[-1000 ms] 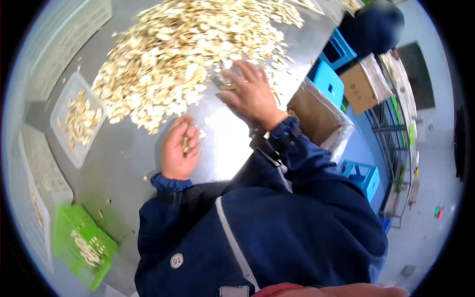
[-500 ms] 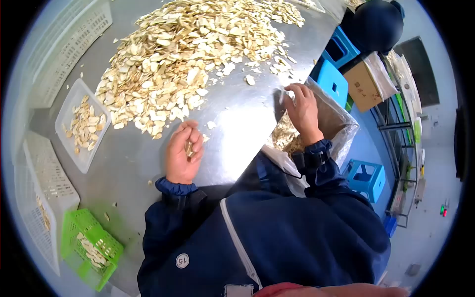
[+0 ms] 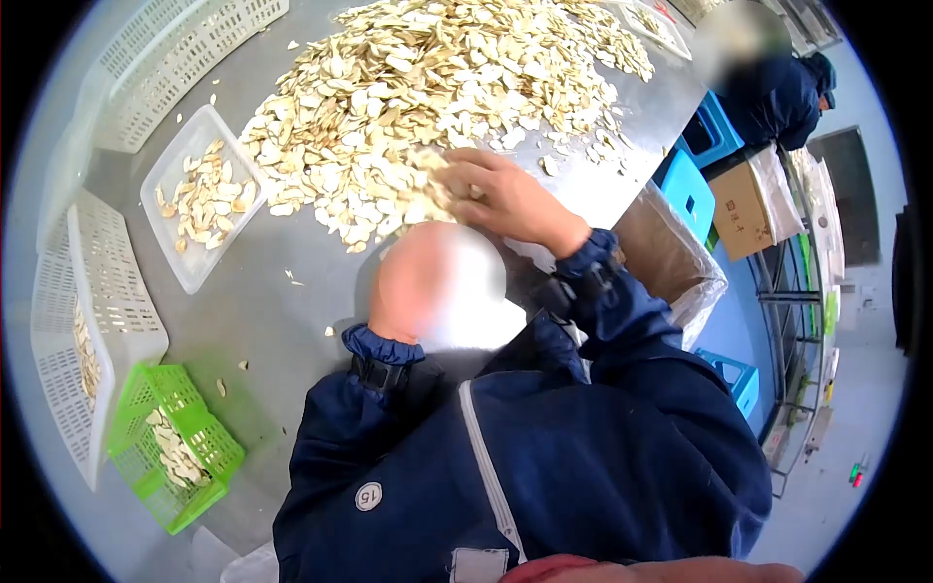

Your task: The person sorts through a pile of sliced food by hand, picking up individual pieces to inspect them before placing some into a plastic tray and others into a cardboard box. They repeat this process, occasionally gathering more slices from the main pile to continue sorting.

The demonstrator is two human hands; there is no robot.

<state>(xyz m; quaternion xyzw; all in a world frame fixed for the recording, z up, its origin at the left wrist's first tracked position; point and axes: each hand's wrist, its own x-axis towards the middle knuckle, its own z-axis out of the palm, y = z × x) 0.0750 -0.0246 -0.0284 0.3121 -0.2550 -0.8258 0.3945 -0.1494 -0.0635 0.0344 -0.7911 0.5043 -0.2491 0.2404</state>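
A large heap of pale dried slices [image 3: 437, 78] with brownish edges covers the far part of the steel table. My right hand [image 3: 510, 199] reaches into its near edge, fingers bent and apart, with slices blurred around the fingertips. Just nearer to me, my left hand [image 3: 408, 282] is over the table beside the heap; a blurred patch covers its fingers, so what they hold is hidden. Left of the heap, a translucent white tray [image 3: 160, 204] holds several slices.
White perforated baskets [image 3: 121, 282] line the left side, near a green basket [image 3: 209, 432] with slices inside. At right stand a lined bin [image 3: 671, 248], blue stools [image 3: 688, 189] and a cardboard box [image 3: 743, 204]. Another person [image 3: 777, 97] is at the far right.
My right hand has moved from above the lined bin, leftward to the heap's near edge. My left hand, earlier curled around a few slices, has shifted right. The view has shifted slightly too.
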